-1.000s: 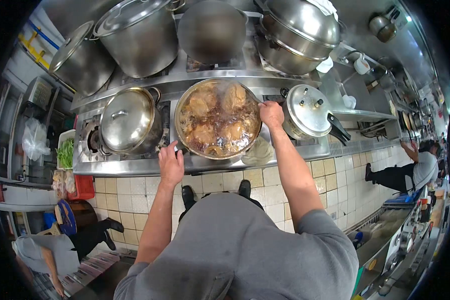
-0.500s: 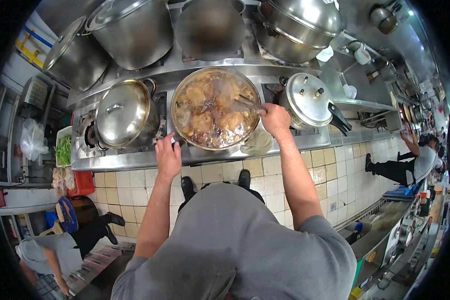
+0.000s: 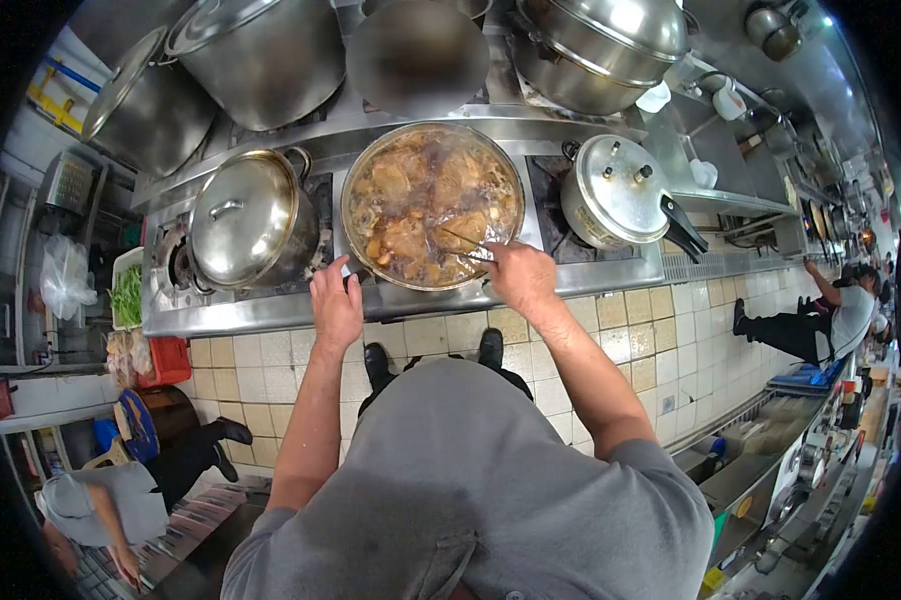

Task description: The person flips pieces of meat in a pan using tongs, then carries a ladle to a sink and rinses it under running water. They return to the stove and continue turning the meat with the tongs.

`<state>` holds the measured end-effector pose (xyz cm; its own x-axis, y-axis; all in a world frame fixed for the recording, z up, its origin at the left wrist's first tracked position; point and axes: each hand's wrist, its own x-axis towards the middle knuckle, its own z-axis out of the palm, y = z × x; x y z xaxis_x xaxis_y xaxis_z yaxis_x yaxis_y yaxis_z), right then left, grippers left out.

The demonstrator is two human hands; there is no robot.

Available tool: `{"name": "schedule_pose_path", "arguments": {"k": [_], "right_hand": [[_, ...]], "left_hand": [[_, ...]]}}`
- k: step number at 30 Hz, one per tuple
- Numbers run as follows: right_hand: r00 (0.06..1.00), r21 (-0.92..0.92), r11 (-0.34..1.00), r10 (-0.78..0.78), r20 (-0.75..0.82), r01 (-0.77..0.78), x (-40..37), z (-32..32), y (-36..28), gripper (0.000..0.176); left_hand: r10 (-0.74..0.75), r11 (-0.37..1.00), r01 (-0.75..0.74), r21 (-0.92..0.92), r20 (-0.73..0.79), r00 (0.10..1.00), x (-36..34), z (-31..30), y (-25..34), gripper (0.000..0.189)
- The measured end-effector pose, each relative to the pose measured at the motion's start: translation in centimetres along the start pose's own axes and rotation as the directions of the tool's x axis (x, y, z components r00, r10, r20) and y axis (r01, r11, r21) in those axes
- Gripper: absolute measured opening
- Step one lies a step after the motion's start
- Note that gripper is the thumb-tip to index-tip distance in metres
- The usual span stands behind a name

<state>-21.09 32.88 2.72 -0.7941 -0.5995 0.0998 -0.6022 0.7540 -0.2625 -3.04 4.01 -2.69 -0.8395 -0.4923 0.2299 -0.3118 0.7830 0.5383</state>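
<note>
Wide pan (image 3: 410, 190) of brown stew, uncovered, sits on the middle front burner of the steel counter (image 3: 270, 318). The chunks lie in broth and fill it nearly to the rim. A thin metal utensil (image 3: 462, 246) crosses the pan's near right edge, its tip in the stew (the working end is hidden, so I cannot tell spoon from ladle).

Right hand (image 3: 518, 278): clenched around the utensil's handle, just over the pan's front rim, forearm running back and to the right. Left hand (image 3: 335, 305): fingers spread and loose, grasping nothing, resting on the counter's front edge just beside the pan's left rim.

Around it:
- A lidded pot (image 3: 250, 220) stands close on the left.
- A pressure cooker (image 3: 620, 190) stands close on the right, black handle pointing outward.
- Big stockpots (image 3: 260, 55) crowd the back row directly behind the pan.
- A tray of greens (image 3: 128, 295) sits at the counter's far left end.
- Another person (image 3: 830, 320) bends over, well apart on the right.
</note>
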Motion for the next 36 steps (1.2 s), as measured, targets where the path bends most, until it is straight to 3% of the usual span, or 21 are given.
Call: {"name": "schedule_pose_path", "arguments": {"k": [4,8,16,25,36], "right_hand": [[0.999,-0.116,0.992,-0.041,0.005,0.041,0.9,2.4,-0.7,0.014],[0.996,-0.091,0.993,-0.078,-0.05,0.073,0.8,2.1,-0.5,0.013],[0.961,0.175,0.949,0.273,-0.043,-0.262,-0.6,0.3,3.5,0.029],[0.874,0.418,0.79,0.486,0.021,-0.449,-0.5,0.8,6.2,0.029],[0.865,0.294,0.833,0.5,-0.037,-0.468,4.4,0.5,6.2,0.026]], "left_hand": [[-0.025,1.0,0.025,-0.018,0.028,0.999,0.0,-0.3,0.4,0.04],[-0.025,1.0,0.025,-0.007,0.001,1.0,-0.1,-0.2,0.2,0.042],[-0.009,1.0,0.009,-0.018,-0.012,1.0,-0.1,0.0,0.1,0.041],[-0.032,0.999,0.032,-0.014,0.015,0.999,0.0,0.0,0.1,0.042],[-0.039,0.999,0.039,-0.017,0.032,0.999,0.0,-0.3,0.3,0.043]]}}
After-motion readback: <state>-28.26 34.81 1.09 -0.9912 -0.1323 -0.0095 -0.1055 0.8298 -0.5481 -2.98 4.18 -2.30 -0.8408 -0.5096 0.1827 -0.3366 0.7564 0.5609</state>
